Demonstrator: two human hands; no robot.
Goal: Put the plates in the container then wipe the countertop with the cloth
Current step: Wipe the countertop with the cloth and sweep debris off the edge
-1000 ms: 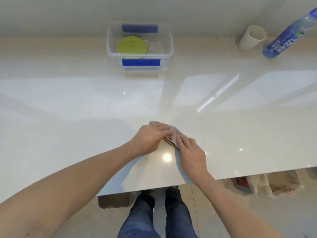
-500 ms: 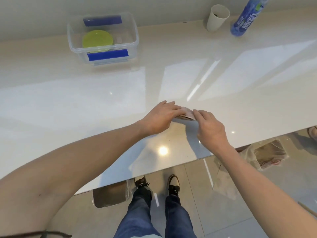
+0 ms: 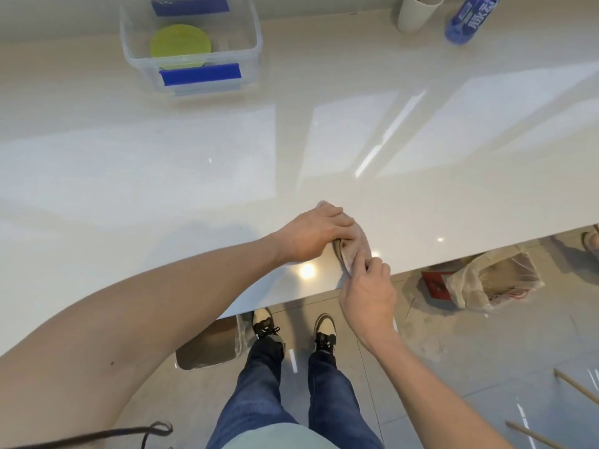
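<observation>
A small pinkish-grey cloth (image 3: 355,252) lies bunched on the glossy white countertop (image 3: 194,176) close to its front edge. My left hand (image 3: 316,233) presses flat on the cloth's far part. My right hand (image 3: 369,290) pinches the cloth's near edge between thumb and fingers. A yellow-green plate (image 3: 180,43) rests inside the clear plastic container (image 3: 252,37) with blue tape, at the back left of the counter.
A white paper cup (image 3: 416,11) and a blue-labelled bottle (image 3: 466,17) stand at the back right by the wall. Below the counter edge are my legs and shoes, a plastic bag (image 3: 492,280) and a red object on the tiled floor.
The view has tilted down and shifted left. Both hands stayed on the cloth; my right hand slid toward the counter edge and now pinches the cloth's near side.
</observation>
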